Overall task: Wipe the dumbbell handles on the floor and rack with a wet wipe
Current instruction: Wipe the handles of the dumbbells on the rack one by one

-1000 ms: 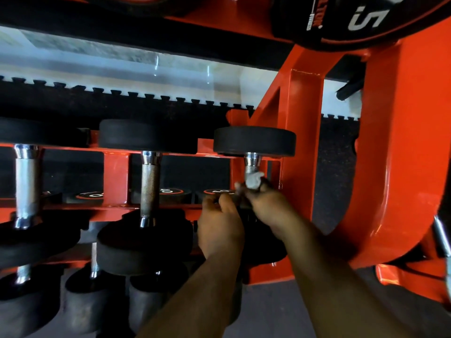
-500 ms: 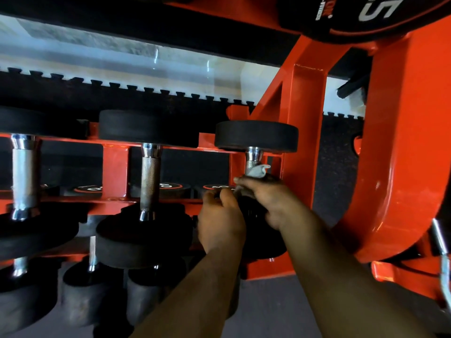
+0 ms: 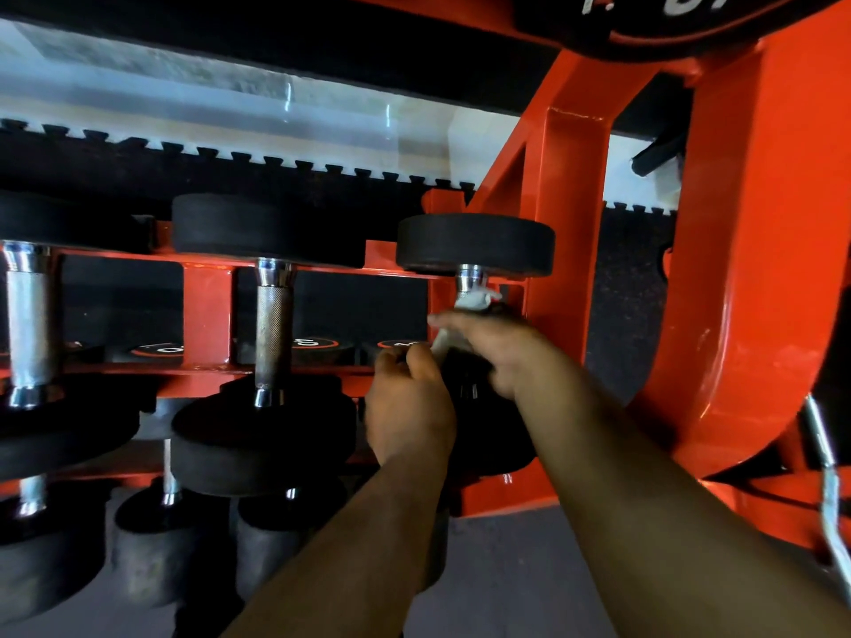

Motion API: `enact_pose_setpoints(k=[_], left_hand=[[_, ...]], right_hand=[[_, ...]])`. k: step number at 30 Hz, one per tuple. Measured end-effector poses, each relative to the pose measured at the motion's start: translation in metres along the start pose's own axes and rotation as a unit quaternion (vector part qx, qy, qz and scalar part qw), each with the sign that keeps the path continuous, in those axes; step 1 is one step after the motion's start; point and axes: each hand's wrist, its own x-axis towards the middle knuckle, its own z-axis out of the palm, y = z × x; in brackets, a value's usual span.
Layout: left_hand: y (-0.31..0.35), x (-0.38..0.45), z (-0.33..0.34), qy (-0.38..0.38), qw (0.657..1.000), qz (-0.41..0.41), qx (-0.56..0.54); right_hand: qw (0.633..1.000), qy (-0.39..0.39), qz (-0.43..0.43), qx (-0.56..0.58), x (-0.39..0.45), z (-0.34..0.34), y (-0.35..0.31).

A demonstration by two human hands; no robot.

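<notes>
Black dumbbells with chrome handles lie across an orange rack (image 3: pixel 207 310). My right hand (image 3: pixel 488 347) is wrapped around the handle of the rightmost dumbbell (image 3: pixel 474 244), with a white wet wipe (image 3: pixel 474 299) bunched between fingers and handle just below the far head. My left hand (image 3: pixel 410 407) is closed on the near black head of the same dumbbell, which is mostly hidden by both hands. To the left sit a dumbbell with a knurled handle (image 3: pixel 272 333) and another with a smooth chrome handle (image 3: pixel 32 315).
More black dumbbells (image 3: pixel 161 545) stand on the grey floor beneath the rack. A thick orange frame upright (image 3: pixel 755 292) rises at the right, with a black weight plate (image 3: pixel 644 25) above. A chrome bar (image 3: pixel 829 490) pokes in at the right edge.
My right hand with the wipe has slid up the handle toward the far head. The view has shifted slightly downward.
</notes>
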Motion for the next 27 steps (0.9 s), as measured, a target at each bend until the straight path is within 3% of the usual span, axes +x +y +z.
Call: enact_pose_setpoints(k=[4,8,12,18,20,24,25,27], left_hand=[[0.002,0.000,0.000,0.000,1.000,0.003,-0.002],[0.000,0.001,0.000,-0.003,1.000,0.002,0.002],[0.000,0.002,0.000,0.000,1.000,0.001,-0.004],[0.000,0.000,0.001,0.016,1.000,0.000,-0.018],[0.000,0.000,0.002,0.018,1.000,-0.001,-0.019],[0.001,-0.002,0.000,0.009,0.999,-0.003,-0.038],[0.001,-0.002,0.000,0.008,0.999,-0.002,-0.039],[0.001,-0.001,0.000,0.012,0.999,0.003,-0.035]], right_hand=[[0.997,0.011,-0.069,0.037,0.004,0.005,-0.011],[0.990,0.026,-0.074,-0.115,-0.005,-0.005,0.013],[0.960,0.118,-0.161,-0.198,0.003,0.002,0.025],[0.962,0.206,-0.177,-0.019,0.012,0.024,-0.014],[0.970,0.184,-0.159,0.011,0.007,0.022,-0.014],[0.994,-0.033,-0.051,0.096,-0.006,0.000,-0.012],[0.993,-0.036,-0.052,0.095,-0.005,-0.001,-0.015],[0.993,0.054,-0.083,0.060,0.005,0.010,-0.018]])
